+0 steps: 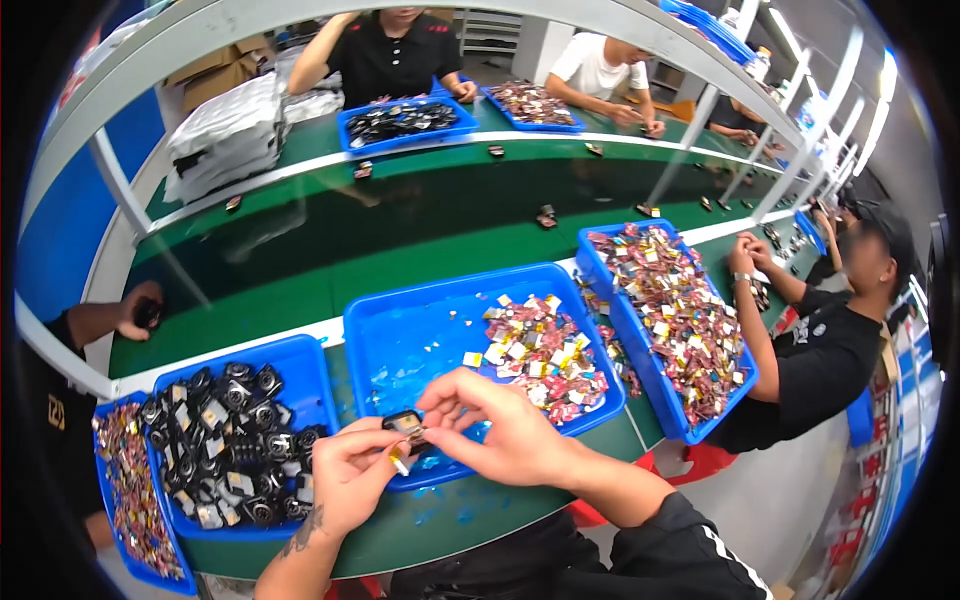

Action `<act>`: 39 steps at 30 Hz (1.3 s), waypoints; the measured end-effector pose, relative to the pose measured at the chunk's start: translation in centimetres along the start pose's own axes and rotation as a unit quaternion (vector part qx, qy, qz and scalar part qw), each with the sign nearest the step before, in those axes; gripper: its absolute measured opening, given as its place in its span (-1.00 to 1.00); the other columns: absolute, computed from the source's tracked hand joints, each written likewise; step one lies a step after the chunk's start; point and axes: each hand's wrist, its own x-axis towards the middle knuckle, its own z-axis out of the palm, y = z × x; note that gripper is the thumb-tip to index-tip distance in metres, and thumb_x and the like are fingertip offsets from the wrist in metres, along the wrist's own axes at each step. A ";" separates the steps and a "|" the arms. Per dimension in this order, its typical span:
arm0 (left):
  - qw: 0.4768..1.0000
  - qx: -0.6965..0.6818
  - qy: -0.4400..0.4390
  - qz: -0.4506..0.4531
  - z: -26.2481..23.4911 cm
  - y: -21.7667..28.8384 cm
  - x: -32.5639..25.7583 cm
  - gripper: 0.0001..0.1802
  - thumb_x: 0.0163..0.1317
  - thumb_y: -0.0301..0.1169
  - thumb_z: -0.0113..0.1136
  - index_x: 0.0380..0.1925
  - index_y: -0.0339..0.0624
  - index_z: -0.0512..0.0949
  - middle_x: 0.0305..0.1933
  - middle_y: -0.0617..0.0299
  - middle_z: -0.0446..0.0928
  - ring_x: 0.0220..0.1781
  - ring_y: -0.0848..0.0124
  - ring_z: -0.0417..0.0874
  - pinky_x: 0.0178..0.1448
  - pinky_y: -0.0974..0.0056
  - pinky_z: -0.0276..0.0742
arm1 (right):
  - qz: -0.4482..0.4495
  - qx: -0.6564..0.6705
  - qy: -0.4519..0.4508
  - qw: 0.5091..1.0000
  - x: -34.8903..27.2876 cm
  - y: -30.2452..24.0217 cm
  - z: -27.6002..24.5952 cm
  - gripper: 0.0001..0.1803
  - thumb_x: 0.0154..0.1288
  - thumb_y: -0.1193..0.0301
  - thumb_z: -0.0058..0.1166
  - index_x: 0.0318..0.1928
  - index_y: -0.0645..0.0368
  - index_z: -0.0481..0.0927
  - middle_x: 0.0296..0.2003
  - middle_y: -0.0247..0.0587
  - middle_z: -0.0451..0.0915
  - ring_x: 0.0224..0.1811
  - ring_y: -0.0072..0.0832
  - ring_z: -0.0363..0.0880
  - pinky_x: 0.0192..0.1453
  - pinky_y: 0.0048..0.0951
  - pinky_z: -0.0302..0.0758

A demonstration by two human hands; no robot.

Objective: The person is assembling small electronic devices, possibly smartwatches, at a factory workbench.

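Note:
Close to the near edge of the bench, my two hands meet over a small black unit (403, 422) with a silvery plate on its face. The thumb and fingers of my left hand (345, 470) pinch it from the left. From the right, the thumb and bent fingers of my right hand (495, 430) close on its other side. Under the unit hangs a small part with a yellow and white tab (400, 460), next to my left fingertips; how it joins the unit is hidden. Just beyond my hands stands a blue tray (400, 310) with many small red, white and yellow parts (545, 360).
On the left is a blue tray (310, 365) of black units, beside a narrow tray (170, 575) of small parts. A full tray (690, 435) stands at right. Scattered units ride the green belt (430, 220). Co-workers sit across and at right; another's hand (140, 310) is at left.

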 end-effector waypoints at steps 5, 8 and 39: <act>0.999 -0.006 -0.003 -0.037 0.2 0.2 0.5 -0.83 0.23 -0.73 0.12 -0.19 -0.57 0.61 -0.12 0.05 0.56 -0.08 0.30 0.67 0.04 0.31 0.67 | -0.025 -0.046 -0.013 0.999 0.5 0.3 -0.2 -0.70 0.21 0.65 0.16 -0.04 0.27 0.48 -0.23 -0.25 0.58 -0.21 -0.59 0.61 -0.12 -0.54 0.58; 0.992 -0.070 -0.005 -0.101 0.7 0.5 0.6 -0.83 0.30 -0.66 0.11 -0.16 -0.57 0.59 -0.11 0.05 0.57 -0.09 0.30 0.68 0.01 0.31 0.70 | -0.144 -0.143 -0.013 0.979 0.4 0.4 -0.7 -0.68 0.20 0.62 0.16 -0.03 0.22 0.46 -0.33 -0.23 0.61 -0.29 -0.50 0.68 -0.30 -0.45 0.59; 0.999 -0.003 0.035 0.022 1.2 0.0 0.6 -0.60 0.22 -0.69 0.22 0.09 -0.36 0.55 0.04 0.05 0.59 0.01 0.40 0.66 0.11 0.37 0.62 | -0.005 -0.040 0.131 0.991 -0.1 2.0 2.3 -0.61 0.13 0.66 0.22 -0.04 0.24 0.40 -0.38 -0.30 0.58 -0.46 -0.72 0.44 -0.37 -0.63 0.39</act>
